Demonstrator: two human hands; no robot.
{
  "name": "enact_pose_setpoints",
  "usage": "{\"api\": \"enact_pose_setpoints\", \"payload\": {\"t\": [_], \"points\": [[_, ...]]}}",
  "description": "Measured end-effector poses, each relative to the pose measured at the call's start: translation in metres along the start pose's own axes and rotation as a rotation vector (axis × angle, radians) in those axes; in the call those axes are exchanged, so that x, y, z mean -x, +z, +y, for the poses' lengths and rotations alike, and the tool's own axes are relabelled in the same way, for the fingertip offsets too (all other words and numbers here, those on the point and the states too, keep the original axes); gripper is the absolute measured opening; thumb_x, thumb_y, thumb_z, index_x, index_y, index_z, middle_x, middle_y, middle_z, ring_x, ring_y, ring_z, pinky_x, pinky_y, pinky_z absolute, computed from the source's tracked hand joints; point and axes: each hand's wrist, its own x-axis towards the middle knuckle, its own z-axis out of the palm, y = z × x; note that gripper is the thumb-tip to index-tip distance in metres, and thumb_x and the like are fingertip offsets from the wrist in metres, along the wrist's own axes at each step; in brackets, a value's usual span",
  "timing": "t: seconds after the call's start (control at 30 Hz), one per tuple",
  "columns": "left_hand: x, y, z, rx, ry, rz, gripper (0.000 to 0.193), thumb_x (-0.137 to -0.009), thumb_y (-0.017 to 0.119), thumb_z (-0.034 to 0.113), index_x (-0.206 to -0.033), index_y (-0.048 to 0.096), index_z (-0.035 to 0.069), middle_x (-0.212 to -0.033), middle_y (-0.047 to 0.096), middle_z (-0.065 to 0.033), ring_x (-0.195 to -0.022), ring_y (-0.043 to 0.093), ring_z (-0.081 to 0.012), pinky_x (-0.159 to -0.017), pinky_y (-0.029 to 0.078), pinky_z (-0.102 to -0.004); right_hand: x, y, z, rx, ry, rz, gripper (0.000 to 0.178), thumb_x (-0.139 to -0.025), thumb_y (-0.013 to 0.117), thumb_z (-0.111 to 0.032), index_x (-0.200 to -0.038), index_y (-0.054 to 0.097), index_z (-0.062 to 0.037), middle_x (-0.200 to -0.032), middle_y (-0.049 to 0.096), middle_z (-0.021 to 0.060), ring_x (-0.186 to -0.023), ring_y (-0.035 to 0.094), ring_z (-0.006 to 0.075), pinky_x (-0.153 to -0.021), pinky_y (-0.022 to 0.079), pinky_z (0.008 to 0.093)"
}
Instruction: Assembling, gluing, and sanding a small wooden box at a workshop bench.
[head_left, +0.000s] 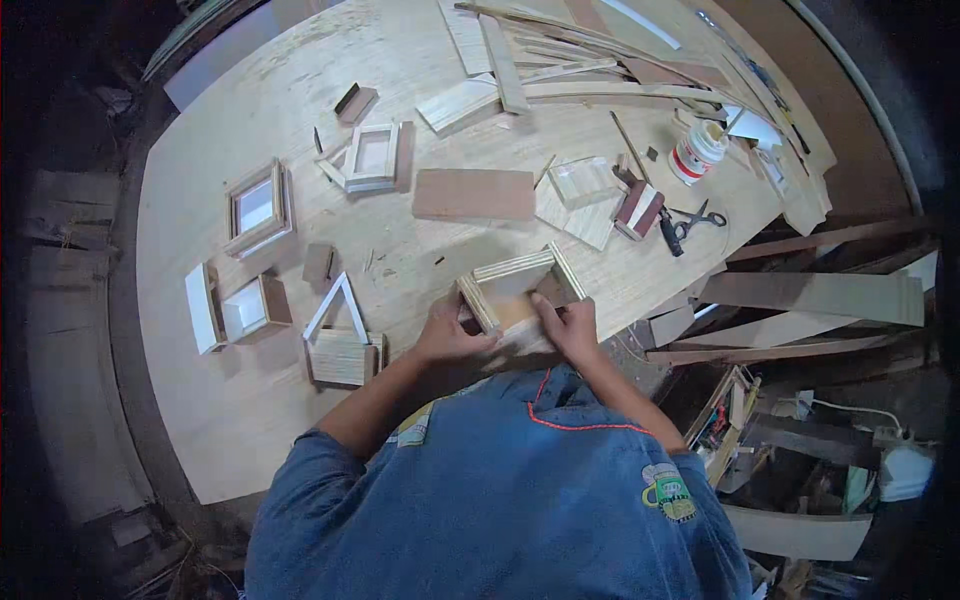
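Close to my body, at the near edge of the table, I hold a small open wooden box frame (513,268) with striped plywood edges. My left hand (450,330) grips its left wall, the fingers wrapped round the near corner. On the other side my right hand (568,325) is closed on the right wall, thumb on the inner face. The frame is tilted, its open side facing up. A flat brown board (473,194) lies just beyond it. Left of my left hand are a wooden block (342,360) and a white V-shaped strip piece (338,305).
Small wooden boxes (258,210) stand at the left of the table (200,430). A white glue tub (697,155), black scissors (700,220) and a dark red tool (638,210) lie at the right. Wood strips (600,60) are piled at the back; planks (810,295) sit beyond the right edge.
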Motion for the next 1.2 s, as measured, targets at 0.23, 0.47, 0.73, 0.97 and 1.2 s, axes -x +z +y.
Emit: {"api": "enact_pose_setpoints", "payload": {"t": [0.23, 0.47, 0.73, 0.97, 1.2], "points": [[0.000, -0.004, 0.034, 0.067, -0.041, -0.028, 0.071, -0.056, 0.082, 0.025, -0.116, 0.053, 0.000, -0.108, 0.061, -0.0135, -0.101, 0.059, -0.0225, -0.090, 0.046, -0.0360, -0.003, 0.007, 0.003, -0.058, -0.022, 0.175, 0.024, -0.079, 0.068, -0.019, -0.092, 0.064, 0.0009, -0.074, 0.063, 0.0198, -0.068, 0.064, 0.0328, -0.061, 0.049, 0.0379], [-0.001, -0.002, 0.014, 0.125, -0.026, -0.056, 0.072, -0.055, 0.083, 0.026, -0.115, 0.053, 0.000, -0.108, 0.061, -0.0137, -0.100, 0.059, -0.0223, -0.089, 0.047, -0.0370, -0.012, 0.008, 0.011, 0.104, 0.026, 0.145, 0.027, -0.077, 0.070, -0.022, -0.093, 0.066, -0.0010, -0.080, 0.063, 0.0198, -0.073, 0.063, 0.0357, -0.065, 0.050, 0.0400], [-0.006, -0.004, -0.001, 0.093, -0.059, -0.189, 0.087, -0.059, 0.081, 0.020, -0.129, 0.035, -0.004, -0.123, 0.051, -0.0160, -0.113, 0.052, -0.0233, -0.098, 0.040, -0.0362, -0.015, -0.002, -0.011, 0.186, 0.004, 0.067, 0.043, -0.071, 0.074, -0.029, -0.102, 0.063, -0.0003, -0.095, 0.063, 0.0191, -0.086, 0.061, 0.0337, -0.074, 0.049, 0.0384], [-0.002, -0.007, 0.005, 0.172, -0.030, -0.246, 0.107, -0.060, 0.082, 0.032, -0.141, 0.020, 0.002, -0.134, 0.041, -0.0187, -0.127, 0.038, -0.0264, -0.106, 0.029, -0.0398, -0.018, -0.037, -0.036, 0.135, -0.154, 0.037, 0.070, -0.065, 0.078, -0.029, -0.124, 0.052, -0.0022, -0.115, 0.057, 0.0195, -0.105, 0.057, 0.0292, -0.089, 0.044, 0.0351], [-0.018, -0.021, 0.055, 0.575, 0.182, -0.014, 0.101, -0.075, 0.061, 0.058, -0.145, 0.012, 0.004, -0.141, 0.035, -0.0189, -0.133, 0.030, -0.0316, -0.109, 0.022, -0.0437, -0.045, -0.078, -0.088, -0.080, -0.171, -0.065, 0.064, -0.071, 0.070, -0.022, -0.129, 0.048, -0.0034, -0.117, 0.057, 0.0186, -0.106, 0.057, 0.0281, -0.089, 0.045, 0.0367]]}}
